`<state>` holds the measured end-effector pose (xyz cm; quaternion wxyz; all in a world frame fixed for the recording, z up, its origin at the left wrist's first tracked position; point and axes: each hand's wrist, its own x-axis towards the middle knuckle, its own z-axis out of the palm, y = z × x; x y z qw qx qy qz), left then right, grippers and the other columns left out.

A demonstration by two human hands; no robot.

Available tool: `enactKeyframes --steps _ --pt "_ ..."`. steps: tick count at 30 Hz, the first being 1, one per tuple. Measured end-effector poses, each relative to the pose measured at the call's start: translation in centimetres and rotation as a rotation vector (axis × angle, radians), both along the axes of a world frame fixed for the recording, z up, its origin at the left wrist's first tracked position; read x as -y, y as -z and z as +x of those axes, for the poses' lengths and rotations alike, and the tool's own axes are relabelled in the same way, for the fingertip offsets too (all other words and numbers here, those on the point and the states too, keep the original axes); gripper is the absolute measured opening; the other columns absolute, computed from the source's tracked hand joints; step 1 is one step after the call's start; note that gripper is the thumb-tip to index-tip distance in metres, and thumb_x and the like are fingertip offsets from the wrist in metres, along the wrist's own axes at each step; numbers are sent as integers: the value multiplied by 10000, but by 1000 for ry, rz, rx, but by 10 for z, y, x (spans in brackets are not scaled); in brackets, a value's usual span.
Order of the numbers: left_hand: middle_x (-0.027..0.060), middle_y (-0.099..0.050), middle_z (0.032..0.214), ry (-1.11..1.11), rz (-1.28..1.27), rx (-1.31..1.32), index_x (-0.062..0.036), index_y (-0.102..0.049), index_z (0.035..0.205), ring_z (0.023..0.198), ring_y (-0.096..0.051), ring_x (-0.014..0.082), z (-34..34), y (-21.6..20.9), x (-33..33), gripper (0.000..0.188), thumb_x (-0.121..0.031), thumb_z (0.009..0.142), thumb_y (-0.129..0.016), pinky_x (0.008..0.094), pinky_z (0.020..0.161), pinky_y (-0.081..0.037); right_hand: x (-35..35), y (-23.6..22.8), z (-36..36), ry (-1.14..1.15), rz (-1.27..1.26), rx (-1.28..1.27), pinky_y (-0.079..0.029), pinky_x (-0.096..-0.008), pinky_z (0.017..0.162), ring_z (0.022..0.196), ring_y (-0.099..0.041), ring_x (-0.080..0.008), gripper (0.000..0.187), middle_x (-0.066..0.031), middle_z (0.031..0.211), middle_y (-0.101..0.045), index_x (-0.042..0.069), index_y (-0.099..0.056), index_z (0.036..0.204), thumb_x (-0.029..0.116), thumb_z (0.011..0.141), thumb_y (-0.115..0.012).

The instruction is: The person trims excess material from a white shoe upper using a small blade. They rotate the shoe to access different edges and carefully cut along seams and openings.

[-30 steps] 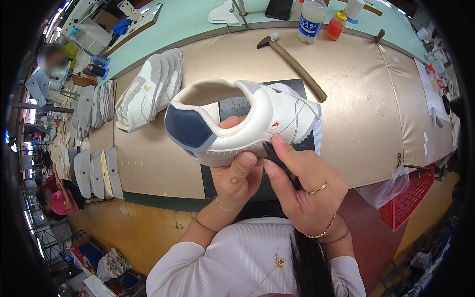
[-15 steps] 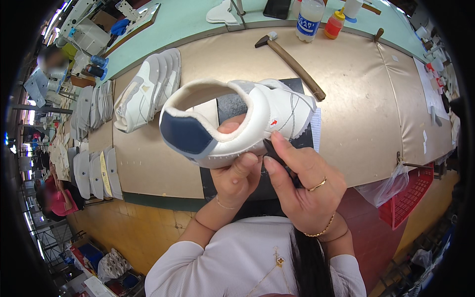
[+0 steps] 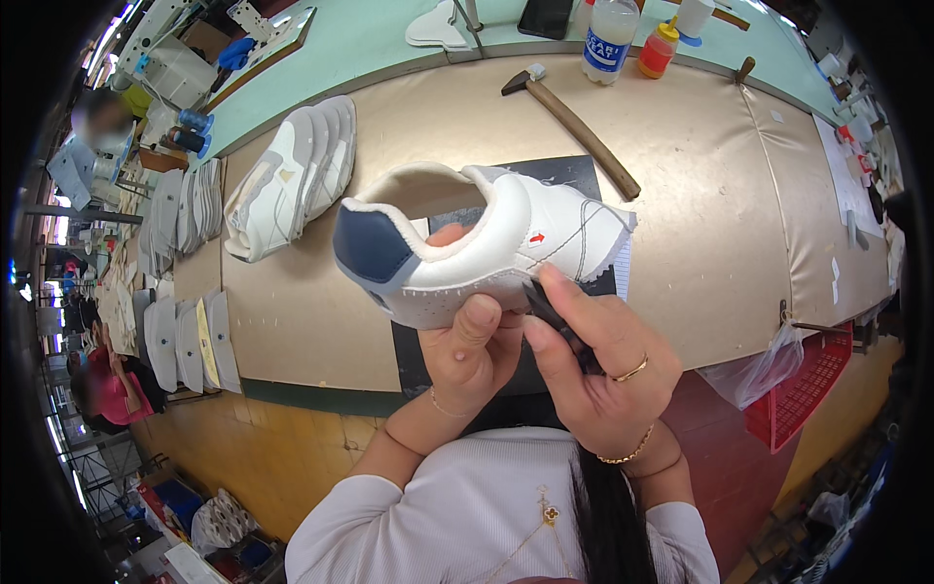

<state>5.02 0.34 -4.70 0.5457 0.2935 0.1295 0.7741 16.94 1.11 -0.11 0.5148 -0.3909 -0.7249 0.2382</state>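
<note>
A white shoe upper (image 3: 486, 253) with a navy heel patch and a small red arrow sticker is held up over the table, its heel toward the left. My left hand (image 3: 472, 346) is closed on its lower edge, with the thumb outside and fingertips showing through the collar opening. My right hand (image 3: 608, 355) grips black thread snips (image 3: 550, 310), mostly hidden in the palm. Their dark tips are close to the upper's lower side edge; whether they touch it I cannot tell. The right forefinger rests by the side stitching.
A hammer (image 3: 584, 136) lies behind the upper, near a black mat (image 3: 413, 355). Nested shoe uppers (image 3: 302, 175) stand at left, beside rows of grey pieces (image 3: 190, 341). Bottles (image 3: 608, 44) and a phone (image 3: 545, 18) are at the back. A red basket (image 3: 803, 384) is at right.
The upper has tilted and shifted slightly right, so more of its outer side shows and less of the collar opening. The snips' tips show more clearly between my right thumb and forefinger.
</note>
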Motion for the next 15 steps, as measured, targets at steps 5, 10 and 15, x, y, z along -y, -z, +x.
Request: enactKeyframes --steps 5,10,15 --pt "131 -485 1397 -22 18 -13 -55 -338 1431 1254 -517 237 -1 2 -2 648 -109 897 -699 397 1057 -445 0 -2 0 0 -5 13 -438 -237 520 563 -538 -116 382 -80 753 -661 -22 -661 1174 -23 802 -748" --pt "134 -487 1394 -32 24 -16 -47 -373 1412 1244 -524 232 -1 1 -1 635 -86 878 -716 387 1048 -451 1 -2 0 -15 -16 -5 -432 -231 512 557 -534 -106 392 -79 745 -656 -21 -659 1179 -27 798 -753" --pt "139 -484 1398 -20 63 -15 -45 -400 1396 1245 -521 244 -2 5 -3 609 -78 877 -716 392 1032 -459 0 -2 2 -14 -2 19 -458 -244 481 545 -585 -131 419 -76 727 -654 -12 -658 1196 18 792 -766"
